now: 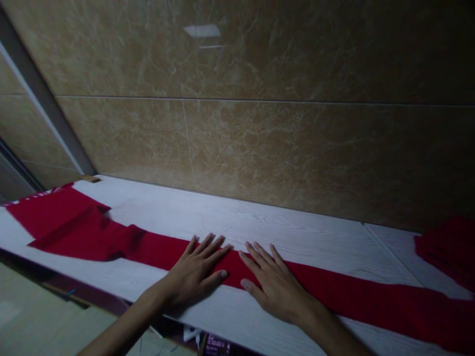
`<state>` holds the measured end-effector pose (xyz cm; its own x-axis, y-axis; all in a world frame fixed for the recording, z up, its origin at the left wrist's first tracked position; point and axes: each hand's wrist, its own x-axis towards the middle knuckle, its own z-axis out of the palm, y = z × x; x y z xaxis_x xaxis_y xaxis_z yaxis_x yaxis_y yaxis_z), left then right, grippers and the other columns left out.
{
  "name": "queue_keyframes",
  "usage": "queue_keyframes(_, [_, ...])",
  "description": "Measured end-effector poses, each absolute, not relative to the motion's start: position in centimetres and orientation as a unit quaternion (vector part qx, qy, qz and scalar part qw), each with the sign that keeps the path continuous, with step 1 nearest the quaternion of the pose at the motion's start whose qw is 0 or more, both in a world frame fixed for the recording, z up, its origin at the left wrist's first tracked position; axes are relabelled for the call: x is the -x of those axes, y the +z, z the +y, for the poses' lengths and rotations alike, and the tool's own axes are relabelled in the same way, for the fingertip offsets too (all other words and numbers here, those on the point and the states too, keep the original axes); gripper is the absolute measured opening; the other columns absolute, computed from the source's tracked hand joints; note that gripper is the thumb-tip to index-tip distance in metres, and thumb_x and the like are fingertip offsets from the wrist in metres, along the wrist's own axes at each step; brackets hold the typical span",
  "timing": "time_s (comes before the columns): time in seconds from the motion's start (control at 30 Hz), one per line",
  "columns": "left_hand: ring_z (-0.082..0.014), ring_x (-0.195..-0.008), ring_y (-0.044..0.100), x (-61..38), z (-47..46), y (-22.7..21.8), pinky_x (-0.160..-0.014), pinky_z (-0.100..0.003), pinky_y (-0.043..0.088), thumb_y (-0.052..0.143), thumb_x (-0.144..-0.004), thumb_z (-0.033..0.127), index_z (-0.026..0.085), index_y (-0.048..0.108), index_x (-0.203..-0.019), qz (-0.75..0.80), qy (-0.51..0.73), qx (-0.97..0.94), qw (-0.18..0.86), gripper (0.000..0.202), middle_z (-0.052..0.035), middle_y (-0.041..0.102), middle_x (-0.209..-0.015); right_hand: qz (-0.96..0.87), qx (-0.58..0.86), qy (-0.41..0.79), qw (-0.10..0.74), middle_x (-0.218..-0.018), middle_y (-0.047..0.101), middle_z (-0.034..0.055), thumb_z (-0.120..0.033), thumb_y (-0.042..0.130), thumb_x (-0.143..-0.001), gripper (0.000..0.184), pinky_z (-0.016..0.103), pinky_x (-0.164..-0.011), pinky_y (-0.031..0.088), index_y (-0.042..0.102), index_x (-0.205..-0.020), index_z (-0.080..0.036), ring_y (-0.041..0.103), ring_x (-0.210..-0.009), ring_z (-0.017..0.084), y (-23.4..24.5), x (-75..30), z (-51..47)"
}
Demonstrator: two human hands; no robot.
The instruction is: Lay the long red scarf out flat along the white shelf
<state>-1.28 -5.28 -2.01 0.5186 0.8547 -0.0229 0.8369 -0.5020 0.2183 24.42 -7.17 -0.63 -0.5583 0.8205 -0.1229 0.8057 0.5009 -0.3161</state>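
Observation:
A long red cloth strip (122, 242) lies stretched along a white wood-grain tabletop (222, 217). Both my hands rest flat on its middle, side by side. My left hand (196, 272) has its fingers spread and pressed on the red fabric. Just right of it, my right hand (270, 284) lies flat too, fingers stretched toward the wall. Neither hand holds anything. The strip widens at the far left, where it overlaps itself, and runs off to the lower right.
A glossy brown marble-look tiled wall (260, 123) rises straight behind the table. More red fabric (449, 247) is bunched at the right edge. A metal door or window frame (40, 104) slants at the left. The floor shows below the table's near edge.

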Motion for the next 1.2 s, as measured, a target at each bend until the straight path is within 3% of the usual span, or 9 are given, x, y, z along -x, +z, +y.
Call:
queue_keyframes(0.2, [-0.0359,-0.157,0.008,0.4,-5.8,-0.2,-0.123,-0.071,0.007,0.028,-0.101,0.069,0.034,0.028,-0.160,0.501,0.020,-0.858,0.109,0.069,-0.0060,0.018,-0.170,-0.864,0.475,0.160,0.044,-0.170,0.009,0.0060,-0.061,0.033,-0.106,0.069,0.061,-0.125,-0.004,0.025,-0.163,-0.024,0.002,-0.158,0.027,0.5,-23.9,-7.5])
queue_keyframes(0.43, [-0.0330,-0.157,0.012,-2.1,-6.3,-1.3,-0.124,-0.069,0.013,0.026,-0.107,0.050,0.024,0.029,-0.161,0.489,0.059,-0.866,0.091,0.060,-0.0091,0.023,-0.168,-0.855,0.497,0.135,0.063,-0.169,0.016,0.0102,-0.050,0.028,-0.108,0.065,0.061,-0.126,0.001,0.026,-0.162,-0.014,0.009,-0.157,0.026,-0.1,-22.4,-8.1])
queue_keyframes(0.57, [-0.0323,-0.157,0.016,-2.0,-6.4,-2.1,-0.124,-0.066,0.014,0.026,-0.106,0.055,0.029,0.033,-0.160,0.488,0.076,-0.866,0.082,0.060,-0.0073,0.026,-0.168,-0.851,0.506,0.129,0.056,-0.169,0.016,0.0089,-0.052,0.028,-0.108,0.063,0.062,-0.125,0.002,0.029,-0.162,-0.019,0.010,-0.157,0.027,-0.5,-24.0,-8.6])
queue_keyframes(0.77, [-0.0370,-0.156,0.017,-0.1,-6.1,-1.7,-0.121,-0.071,0.017,0.029,-0.104,0.062,0.033,0.034,-0.158,0.501,0.077,-0.859,0.070,0.062,-0.0086,0.026,-0.167,-0.821,0.559,0.101,0.057,-0.168,0.021,0.0083,-0.057,0.030,-0.107,0.064,0.062,-0.125,0.004,0.032,-0.161,-0.022,0.013,-0.157,0.028,-1.2,-30.3,-9.6])
queue_keyframes(0.97, [-0.0357,-0.156,0.015,2.2,-5.8,-1.6,-0.122,-0.070,0.014,0.029,-0.104,0.061,0.033,0.029,-0.160,0.528,0.038,-0.846,0.058,0.063,-0.0052,0.022,-0.168,-0.799,0.593,0.075,0.069,-0.167,0.025,0.0091,-0.058,0.032,-0.107,0.063,0.063,-0.125,0.007,0.033,-0.160,-0.025,0.016,-0.156,0.027,-2.1,-37.0,-11.3])
queue_keyframes(1.2, [-0.0360,-0.155,0.019,3.3,-5.1,-2.9,-0.121,-0.070,0.019,0.030,-0.104,0.058,0.035,0.026,-0.160,0.512,0.044,-0.857,0.029,0.061,-0.0042,0.024,-0.167,-0.789,0.603,0.043,0.105,-0.166,0.029,0.0083,-0.056,0.032,-0.107,0.060,0.063,-0.125,0.009,0.034,-0.160,-0.027,0.018,-0.156,0.027,-1.1,-40.4,-12.2])
